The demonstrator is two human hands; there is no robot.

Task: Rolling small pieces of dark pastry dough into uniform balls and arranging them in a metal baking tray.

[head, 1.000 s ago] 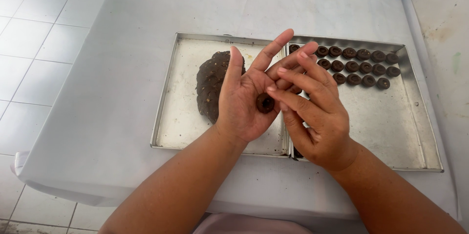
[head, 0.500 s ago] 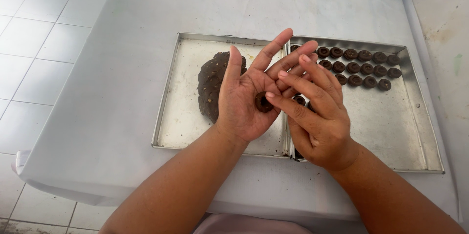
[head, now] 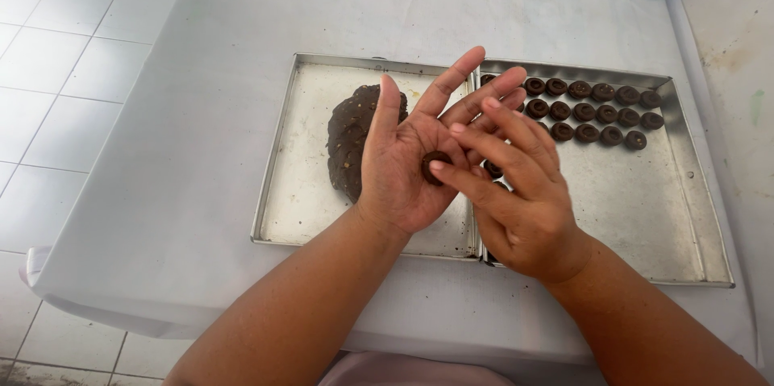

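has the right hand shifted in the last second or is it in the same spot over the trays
No, barely. The right hand still sits over the seam between the two trays, fingertips on the dough ball in the left palm.

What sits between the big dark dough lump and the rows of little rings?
In the head view, the open left hand, a dough piece on its palm, and the right hand pressing it sit between the dough lump and rings.

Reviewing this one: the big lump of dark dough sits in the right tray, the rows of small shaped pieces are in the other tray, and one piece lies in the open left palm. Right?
Not quite. The head view shows the lump of dark dough in the left tray, not the right. The rows of small shaped pieces are in the right tray, and one piece lies in the open left palm.
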